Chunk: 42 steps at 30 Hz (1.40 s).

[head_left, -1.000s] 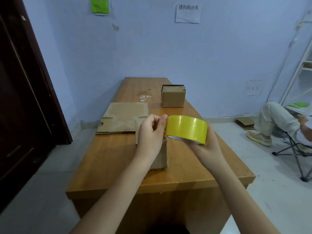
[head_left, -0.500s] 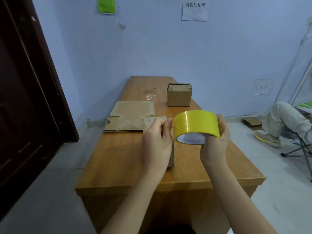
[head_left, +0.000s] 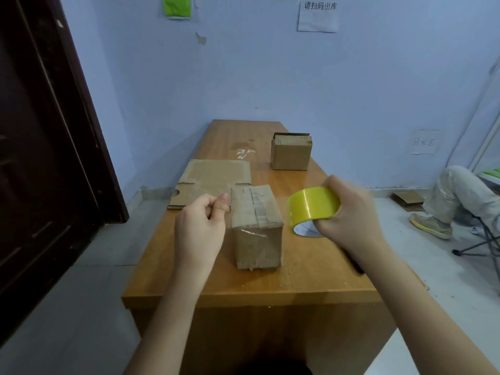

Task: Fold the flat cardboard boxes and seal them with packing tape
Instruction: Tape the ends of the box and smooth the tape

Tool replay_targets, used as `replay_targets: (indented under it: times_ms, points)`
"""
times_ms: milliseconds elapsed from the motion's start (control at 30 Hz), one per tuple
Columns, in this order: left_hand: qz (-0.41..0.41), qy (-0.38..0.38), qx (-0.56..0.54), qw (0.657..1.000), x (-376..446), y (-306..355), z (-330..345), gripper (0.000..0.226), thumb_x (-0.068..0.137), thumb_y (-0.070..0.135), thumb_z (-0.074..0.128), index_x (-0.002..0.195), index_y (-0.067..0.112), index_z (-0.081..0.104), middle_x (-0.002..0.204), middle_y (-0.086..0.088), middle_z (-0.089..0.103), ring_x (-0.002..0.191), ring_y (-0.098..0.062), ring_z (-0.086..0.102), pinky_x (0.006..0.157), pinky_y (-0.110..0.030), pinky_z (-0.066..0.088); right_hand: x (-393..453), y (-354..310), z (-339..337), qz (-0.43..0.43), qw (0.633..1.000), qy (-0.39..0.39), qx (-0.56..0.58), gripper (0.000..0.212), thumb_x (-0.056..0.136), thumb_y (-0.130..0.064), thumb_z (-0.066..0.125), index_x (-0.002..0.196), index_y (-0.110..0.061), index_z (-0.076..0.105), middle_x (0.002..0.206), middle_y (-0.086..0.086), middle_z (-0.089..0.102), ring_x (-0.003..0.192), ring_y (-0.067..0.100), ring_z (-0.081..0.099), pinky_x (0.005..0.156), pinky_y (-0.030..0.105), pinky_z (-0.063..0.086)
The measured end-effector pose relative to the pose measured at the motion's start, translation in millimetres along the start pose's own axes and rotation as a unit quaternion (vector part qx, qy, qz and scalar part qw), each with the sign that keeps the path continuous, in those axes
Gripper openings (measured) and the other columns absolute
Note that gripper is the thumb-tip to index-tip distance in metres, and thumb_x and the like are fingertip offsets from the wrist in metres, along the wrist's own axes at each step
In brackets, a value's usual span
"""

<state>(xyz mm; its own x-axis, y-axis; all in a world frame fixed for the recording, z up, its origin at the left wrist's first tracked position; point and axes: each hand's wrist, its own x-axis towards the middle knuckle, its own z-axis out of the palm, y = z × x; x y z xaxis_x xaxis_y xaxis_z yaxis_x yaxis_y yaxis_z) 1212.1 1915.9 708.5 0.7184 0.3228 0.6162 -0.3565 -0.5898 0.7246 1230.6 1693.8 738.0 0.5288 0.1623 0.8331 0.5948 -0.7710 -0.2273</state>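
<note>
A folded cardboard box (head_left: 257, 226) stands on the wooden table (head_left: 297, 280) near its front edge, with clear tape showing on its near face. My right hand (head_left: 349, 215) grips a yellow roll of packing tape (head_left: 311, 207) just right of the box. My left hand (head_left: 201, 226) is left of the box and pinches the free end of the clear tape strip (head_left: 243, 209), which stretches from the roll across the box top. A flat cardboard box (head_left: 211, 180) lies behind on the left.
A second folded box (head_left: 290, 152) stands at the far right of the table. A dark door (head_left: 46, 158) is at the left. A person's leg and shoe (head_left: 443, 209) and a folding chair are on the floor at the right. Flat cardboard (head_left: 407, 200) lies by the wall.
My hands have moved apart: the left hand went left with the tape end, the right hand carried the roll right and down. The box between them is now uncovered.
</note>
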Motion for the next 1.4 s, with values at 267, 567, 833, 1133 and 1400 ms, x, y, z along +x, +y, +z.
replay_targets:
  times_ms: [267,567,833,1133,1400]
  points:
    - [-0.093,-0.104,-0.022,0.99,3.3,-25.3,-16.5,0.03,0.093,0.037,0.05,0.075,0.017,0.062,0.042,0.004,0.053,0.037,-0.005,0.05,0.043,-0.021,0.042,-5.1,25.2,-1.0,-0.082,0.963,-0.191,-0.169,0.038,0.052,-0.041,0.051,0.077,-0.014,0.062,0.06,-0.006,0.053,0.045,0.017,0.043,0.042,0.016,0.018]
    - [-0.159,-0.206,-0.065,0.963,10.5,-32.6,-6.2,0.033,0.09,0.041,0.055,0.076,0.012,0.066,0.05,-0.001,0.063,0.04,-0.012,0.055,0.054,-0.027,0.046,11.0,21.0,7.9,0.13,0.955,-0.255,-0.081,0.045,0.085,-0.068,0.043,0.072,-0.027,0.057,0.071,-0.001,0.063,0.066,0.011,0.054,0.06,0.029,0.042]
    - [-0.15,-0.219,-0.047,0.963,17.4,-39.1,-4.9,0.032,0.085,0.043,0.062,0.075,0.012,0.065,0.052,0.0,0.064,0.041,-0.011,0.054,0.056,-0.028,0.047,18.1,23.6,20.2,0.175,0.924,-0.312,-0.136,0.08,0.052,-0.093,0.035,0.068,-0.019,0.063,0.062,0.005,0.064,0.061,0.016,0.06,0.058,0.036,0.053]
    - [-0.174,-0.213,-0.058,0.96,20.9,-43.3,3.3,0.034,0.087,0.041,0.06,0.073,0.01,0.065,0.049,-0.001,0.061,0.039,-0.01,0.049,0.053,-0.025,0.041,23.5,22.2,22.5,0.209,0.899,-0.352,-0.155,0.07,0.063,-0.085,0.049,0.071,-0.017,0.064,0.058,-0.001,0.059,0.059,0.013,0.058,0.055,0.028,0.046]
    - [-0.219,-0.225,-0.11,0.943,4.6,-41.7,18.1,0.034,0.09,0.038,0.057,0.071,0.01,0.063,0.046,0.003,0.057,0.037,-0.005,0.044,0.043,-0.015,0.039,21.8,35.6,24.8,0.235,0.88,-0.388,-0.141,0.069,0.063,-0.082,0.055,0.069,-0.015,0.066,0.057,-0.004,0.059,0.059,0.012,0.058,0.057,0.028,0.047]
